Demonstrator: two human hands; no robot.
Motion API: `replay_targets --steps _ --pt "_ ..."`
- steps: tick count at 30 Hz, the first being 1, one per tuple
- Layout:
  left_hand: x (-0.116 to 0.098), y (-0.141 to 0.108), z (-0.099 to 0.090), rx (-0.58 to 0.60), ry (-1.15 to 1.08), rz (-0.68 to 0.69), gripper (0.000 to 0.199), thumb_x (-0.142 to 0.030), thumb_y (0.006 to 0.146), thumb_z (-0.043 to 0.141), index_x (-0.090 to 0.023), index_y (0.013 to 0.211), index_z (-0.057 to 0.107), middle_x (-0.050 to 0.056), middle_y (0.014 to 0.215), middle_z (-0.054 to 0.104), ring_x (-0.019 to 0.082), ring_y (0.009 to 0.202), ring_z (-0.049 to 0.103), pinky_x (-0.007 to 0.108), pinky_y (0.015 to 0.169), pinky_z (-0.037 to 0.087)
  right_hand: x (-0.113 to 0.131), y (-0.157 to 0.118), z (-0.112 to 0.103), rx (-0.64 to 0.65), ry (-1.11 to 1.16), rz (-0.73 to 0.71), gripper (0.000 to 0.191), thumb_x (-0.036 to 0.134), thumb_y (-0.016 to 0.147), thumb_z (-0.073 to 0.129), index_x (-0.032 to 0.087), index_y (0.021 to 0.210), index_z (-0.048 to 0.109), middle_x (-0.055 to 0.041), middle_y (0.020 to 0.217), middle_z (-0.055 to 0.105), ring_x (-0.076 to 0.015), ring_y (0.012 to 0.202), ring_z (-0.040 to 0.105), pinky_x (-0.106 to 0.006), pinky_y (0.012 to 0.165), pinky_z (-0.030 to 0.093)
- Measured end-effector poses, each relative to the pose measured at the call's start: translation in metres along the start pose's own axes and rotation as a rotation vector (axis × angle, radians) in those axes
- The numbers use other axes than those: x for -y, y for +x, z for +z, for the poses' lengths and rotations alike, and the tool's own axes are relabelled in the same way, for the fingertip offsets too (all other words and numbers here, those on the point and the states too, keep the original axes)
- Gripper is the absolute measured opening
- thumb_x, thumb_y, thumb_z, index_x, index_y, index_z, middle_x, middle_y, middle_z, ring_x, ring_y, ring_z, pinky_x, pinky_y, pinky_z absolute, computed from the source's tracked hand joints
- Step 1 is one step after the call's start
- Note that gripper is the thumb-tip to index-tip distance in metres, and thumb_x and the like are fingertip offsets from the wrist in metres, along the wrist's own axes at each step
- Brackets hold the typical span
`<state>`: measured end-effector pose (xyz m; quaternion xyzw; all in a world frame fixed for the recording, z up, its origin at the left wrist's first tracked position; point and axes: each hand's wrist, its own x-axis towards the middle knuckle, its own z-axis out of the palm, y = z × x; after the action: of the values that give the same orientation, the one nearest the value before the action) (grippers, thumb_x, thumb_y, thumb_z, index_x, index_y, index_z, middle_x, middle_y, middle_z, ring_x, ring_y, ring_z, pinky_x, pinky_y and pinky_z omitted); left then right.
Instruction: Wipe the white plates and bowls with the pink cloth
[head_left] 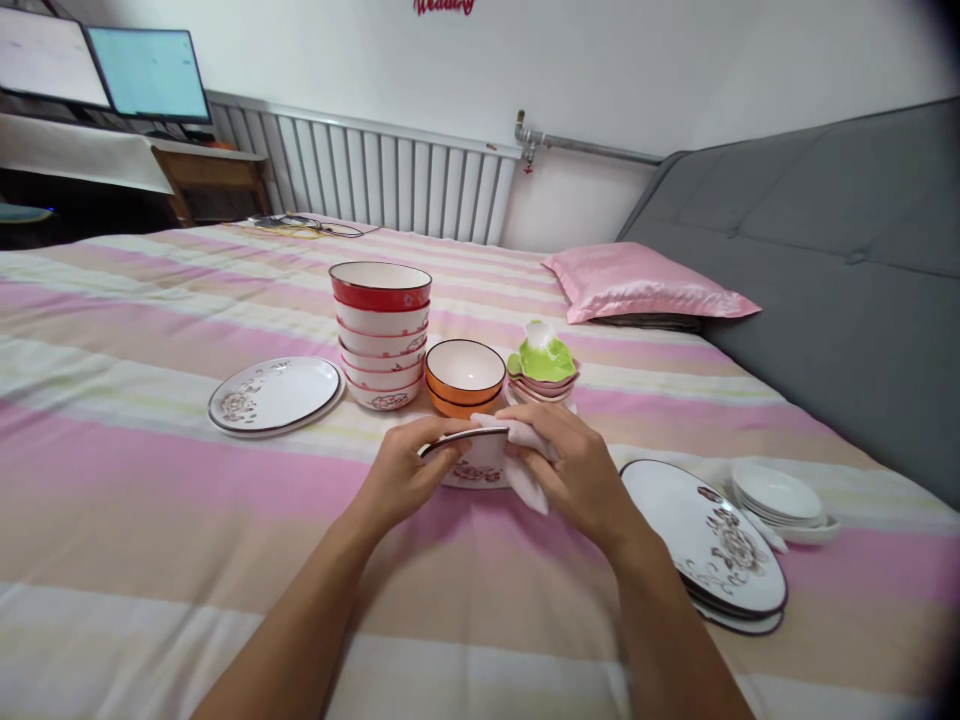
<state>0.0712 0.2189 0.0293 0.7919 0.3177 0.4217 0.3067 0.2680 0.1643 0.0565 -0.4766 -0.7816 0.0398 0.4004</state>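
Note:
My left hand grips the left edge of a white plate with a dark rim and a brown flower pattern. The plate is tilted up above the bed, its patterned face toward me. At its right edge, my right hand pinches a white cloth over the rim. Just behind the plate stand two orange bowls, one in the other. A tall stack of red and white bowls rises to their left, and green and pink leaf-shaped dishes are stacked to their right.
On the striped bedspread, flat plates lie at the left. More flowered oval plates are stacked at the right, beside small white dishes. Farther back are a pink pillow, a grey headboard and cables.

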Motion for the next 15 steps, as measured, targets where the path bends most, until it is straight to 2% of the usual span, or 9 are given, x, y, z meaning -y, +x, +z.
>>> replay_targets --steps 7,11,15 --pt "0.001 0.001 0.000 -0.012 0.047 -0.037 0.025 -0.024 0.083 0.052 -0.018 0.100 0.070 0.006 0.096 0.071 0.018 0.088 0.063 0.026 0.076 0.047 -0.008 0.000 -0.002 0.007 0.128 0.102 0.026 0.022 0.085 0.053 0.025 0.111 0.058 -0.0025 0.108 0.064 -0.0197 0.101 0.058 -0.032 0.088 0.044" --pt "0.004 0.002 -0.001 -0.044 0.047 -0.068 0.026 -0.029 0.084 0.053 -0.018 0.101 0.070 0.004 0.092 0.072 0.017 0.081 0.062 0.024 0.071 0.047 -0.015 -0.001 -0.001 -0.005 0.193 0.164 0.025 0.025 0.084 0.055 0.024 0.109 0.058 -0.0020 0.107 0.064 -0.0190 0.099 0.058 -0.030 0.086 0.043" --pt "0.008 0.003 -0.004 -0.067 -0.016 -0.158 0.030 -0.034 0.083 0.054 -0.018 0.103 0.069 0.003 0.096 0.071 0.017 0.083 0.062 0.025 0.072 0.047 -0.024 -0.002 0.001 -0.005 0.221 0.228 0.026 0.028 0.084 0.054 0.023 0.109 0.058 -0.0026 0.106 0.064 -0.0193 0.096 0.059 -0.030 0.084 0.043"
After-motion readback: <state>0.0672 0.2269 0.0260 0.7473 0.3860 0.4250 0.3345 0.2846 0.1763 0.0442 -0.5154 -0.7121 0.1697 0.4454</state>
